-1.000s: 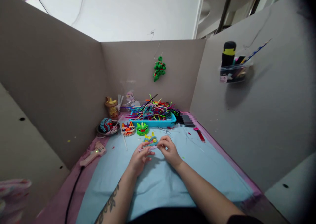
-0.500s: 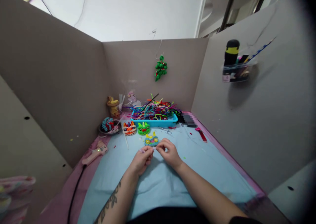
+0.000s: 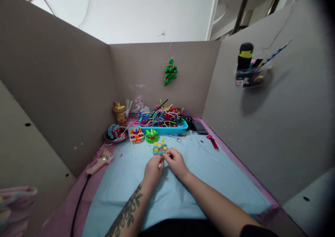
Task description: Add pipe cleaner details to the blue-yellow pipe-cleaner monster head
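Near the middle of the blue cloth my left hand [image 3: 154, 168] is closed, its fingertips pinching a small pale lilac piece [image 3: 160, 165], largely hidden by the fingers. My right hand [image 3: 178, 163] meets it from the right, thumb and forefinger pinched on the same piece as far as I can tell. The piece's exact kind is too small to make out. Just beyond the fingertips lies a blue and yellow fuzzy animal-face figure [image 3: 159, 149]. Behind it sit a green horned figure [image 3: 152, 136] and an orange and white one [image 3: 137, 136].
A blue tray [image 3: 164, 130] heaped with coloured pipe cleaners stands at the back. To the left are a pink glue gun [image 3: 101, 163] with a black cord and a dark bowl [image 3: 108, 139]. Scissors [image 3: 176, 138] and a red-handled tool [image 3: 214, 143] lie right. Grey panels [image 3: 167, 52] enclose the table.
My left hand has turned, its knuckles now more upward, and the lilac piece shows below its fingers instead of at the left. My right hand has shifted slightly left, closer to it.
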{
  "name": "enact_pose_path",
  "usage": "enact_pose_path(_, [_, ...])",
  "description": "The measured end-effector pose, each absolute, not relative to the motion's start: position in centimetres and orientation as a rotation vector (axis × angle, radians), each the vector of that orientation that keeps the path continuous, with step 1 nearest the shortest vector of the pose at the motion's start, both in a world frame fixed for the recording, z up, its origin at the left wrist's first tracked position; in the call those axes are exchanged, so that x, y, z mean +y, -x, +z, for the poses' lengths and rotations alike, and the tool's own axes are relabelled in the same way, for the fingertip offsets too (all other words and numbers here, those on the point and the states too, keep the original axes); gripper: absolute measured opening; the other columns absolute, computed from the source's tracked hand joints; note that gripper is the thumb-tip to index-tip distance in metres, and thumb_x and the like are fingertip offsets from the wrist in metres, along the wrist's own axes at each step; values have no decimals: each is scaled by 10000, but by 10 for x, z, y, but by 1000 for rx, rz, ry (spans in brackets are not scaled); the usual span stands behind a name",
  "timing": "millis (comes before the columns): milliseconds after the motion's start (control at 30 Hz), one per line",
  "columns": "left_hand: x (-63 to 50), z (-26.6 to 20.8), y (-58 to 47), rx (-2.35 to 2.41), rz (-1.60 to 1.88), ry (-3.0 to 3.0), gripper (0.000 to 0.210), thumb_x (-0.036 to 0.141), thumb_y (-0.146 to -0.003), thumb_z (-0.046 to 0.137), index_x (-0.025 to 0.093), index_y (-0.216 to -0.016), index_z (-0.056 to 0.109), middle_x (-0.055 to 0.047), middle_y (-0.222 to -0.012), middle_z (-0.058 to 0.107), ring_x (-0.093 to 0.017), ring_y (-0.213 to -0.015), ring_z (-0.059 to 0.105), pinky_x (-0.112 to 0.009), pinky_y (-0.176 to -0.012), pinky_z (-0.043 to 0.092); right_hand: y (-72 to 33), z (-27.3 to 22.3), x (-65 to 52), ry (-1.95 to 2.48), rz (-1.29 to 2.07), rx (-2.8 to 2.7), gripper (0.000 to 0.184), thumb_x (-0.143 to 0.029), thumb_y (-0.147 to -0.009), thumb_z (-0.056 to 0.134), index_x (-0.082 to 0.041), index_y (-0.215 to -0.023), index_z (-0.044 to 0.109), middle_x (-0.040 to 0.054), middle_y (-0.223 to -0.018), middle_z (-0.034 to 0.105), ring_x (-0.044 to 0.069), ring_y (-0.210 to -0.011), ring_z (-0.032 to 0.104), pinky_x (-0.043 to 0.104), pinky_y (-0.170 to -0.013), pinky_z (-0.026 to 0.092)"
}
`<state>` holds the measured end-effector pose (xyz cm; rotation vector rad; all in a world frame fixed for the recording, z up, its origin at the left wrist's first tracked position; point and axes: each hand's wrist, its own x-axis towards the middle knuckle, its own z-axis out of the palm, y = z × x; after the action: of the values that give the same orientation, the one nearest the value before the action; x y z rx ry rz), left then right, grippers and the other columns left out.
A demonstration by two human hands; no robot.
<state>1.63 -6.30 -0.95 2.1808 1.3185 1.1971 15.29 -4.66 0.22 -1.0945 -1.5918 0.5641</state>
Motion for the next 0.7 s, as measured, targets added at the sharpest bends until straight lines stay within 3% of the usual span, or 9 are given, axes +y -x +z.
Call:
enact_pose_path(267, [-67, -2, -17, 1265, 1168, -2376, 187, 202, -851, 400, 186, -722, 534, -21, -694, 546, -141, -665, 511, -245, -639, 397, -164, 11, -40, 1252, 547, -1568, 165, -249, -682, 589, -168, -548, 534, -34, -537, 466, 109, -542, 436, 220, -532, 325])
enact_pose_path(567, [-65, 4, -11, 1295, 1313, -2095, 161, 246, -823, 437, 189, -721, 547, -14, -687, 553, -138, -657, 511, -237, -633, 384, -173, 11, -34, 1213, 1290, -1294, 285, -373, -630, 633, -178, -520, 458, -96, -382, 301, 55, -379, 235, 209, -402, 181])
enact_pose_path(633, [-64, 6, -11, 1311, 1316, -1980, 178, 272, -796, 469, 184, -659, 541, 5, -625, 530, -128, -600, 482, -228, -590, 362, -174, 12, -33, 1158, 1249, -1342, 269, -374, -645, 633, -165, -540, 499, -78, -411, 359, 63, -403, 292, 206, -416, 227])
enact_pose_path(700, [-64, 9, -11, 1319, 1314, -1825, 202, 302, -773, 487, 178, -617, 524, 27, -565, 487, -115, -546, 440, -217, -547, 334, -178, 15, -33, 1068, 1092, -1455, 215, -359, -671, 630, -147, -655, 597, -29, -552, 501, 91, -510, 422, 209, -480, 319])
